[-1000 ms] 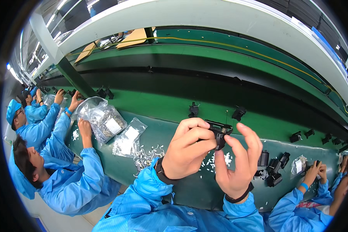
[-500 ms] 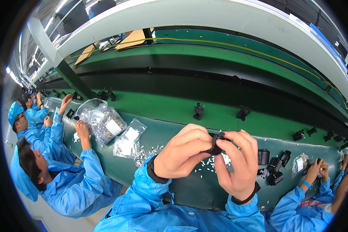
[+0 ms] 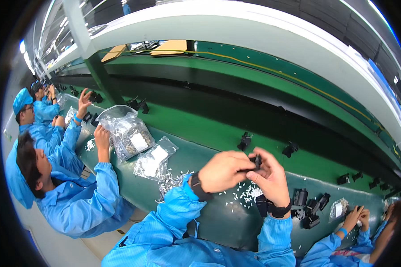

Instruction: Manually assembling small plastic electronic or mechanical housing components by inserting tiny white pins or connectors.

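At the left, a co-worker (image 3: 71, 200) in blue leans by the green counter (image 3: 229, 227), one hand (image 3: 102, 138) beside a large clear bag (image 3: 133, 138) of small parts. Next comes a flatter bag (image 3: 158, 153) with a pale label, and just in front of it a loose spread of metal pieces (image 3: 167, 184). The wearer's left sleeve (image 3: 178, 198) sits close beside that spread, so a careless sweep of the forearm could scatter it or mix it with the white pieces (image 3: 249, 193) lying near the middle.

Above those white pieces the black part (image 3: 256, 161) is held up off the counter. It could well slip and drop into the scatter if either grip slackened or the two hands pulled unevenly. The left hand (image 3: 220, 171) meets it from the side, its fingers bunched and closed on it, their tips partly hidden. The right hand (image 3: 274, 178) curls round the other side, thumb and forefinger apart only by what they pinch, the remaining fingers loosely bent.

Farther right, black housings (image 3: 300, 198) lie in a cluster, near a small clear bag (image 3: 338, 208) and another worker's hands (image 3: 352, 218).
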Available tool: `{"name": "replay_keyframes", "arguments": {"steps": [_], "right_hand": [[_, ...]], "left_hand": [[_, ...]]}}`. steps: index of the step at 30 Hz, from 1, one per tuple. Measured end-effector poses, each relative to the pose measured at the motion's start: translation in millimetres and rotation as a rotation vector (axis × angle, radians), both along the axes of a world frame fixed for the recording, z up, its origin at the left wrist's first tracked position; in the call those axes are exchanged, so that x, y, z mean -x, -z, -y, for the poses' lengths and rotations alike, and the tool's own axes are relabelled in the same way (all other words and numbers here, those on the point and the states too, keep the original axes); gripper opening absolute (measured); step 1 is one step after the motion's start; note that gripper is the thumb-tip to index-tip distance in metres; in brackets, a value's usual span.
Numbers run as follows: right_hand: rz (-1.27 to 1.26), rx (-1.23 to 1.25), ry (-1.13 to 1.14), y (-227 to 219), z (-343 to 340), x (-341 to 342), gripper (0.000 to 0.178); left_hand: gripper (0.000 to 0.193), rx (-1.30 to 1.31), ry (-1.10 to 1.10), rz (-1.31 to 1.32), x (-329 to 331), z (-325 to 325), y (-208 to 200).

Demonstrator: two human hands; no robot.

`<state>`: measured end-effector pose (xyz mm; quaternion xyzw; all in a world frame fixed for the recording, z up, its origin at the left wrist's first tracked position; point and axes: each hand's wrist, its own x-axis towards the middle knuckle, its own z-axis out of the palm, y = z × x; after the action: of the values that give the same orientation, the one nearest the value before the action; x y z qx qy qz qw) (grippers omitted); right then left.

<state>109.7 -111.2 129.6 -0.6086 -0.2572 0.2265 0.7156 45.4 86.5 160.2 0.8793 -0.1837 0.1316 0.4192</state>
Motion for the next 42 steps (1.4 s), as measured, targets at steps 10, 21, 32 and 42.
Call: {"name": "replay_keyframes", "arguments": {"steps": [10,21,32,42], "right_hand": [[0.617,0.45,0.107,-11.3,-73.3,-33.9,0.047],[0.902,0.831,-0.155,73.0,-148.8,-120.0,0.067],[0.783,0.462,-0.726,61.7,-192.4,10.1,0.02],[0.828,0.585,-0.554,83.7,-168.2,29.2,0.012]], "left_hand": [[0.047,-0.014,0.032,0.092,59.3,27.9,-45.0],[0.045,-0.074,0.283,0.031,64.9,61.2,-25.1],[0.029,0.169,0.438,0.21,95.7,78.6,-27.1],[0.036,0.052,0.365,0.226,90.9,69.3,-27.0]]}}
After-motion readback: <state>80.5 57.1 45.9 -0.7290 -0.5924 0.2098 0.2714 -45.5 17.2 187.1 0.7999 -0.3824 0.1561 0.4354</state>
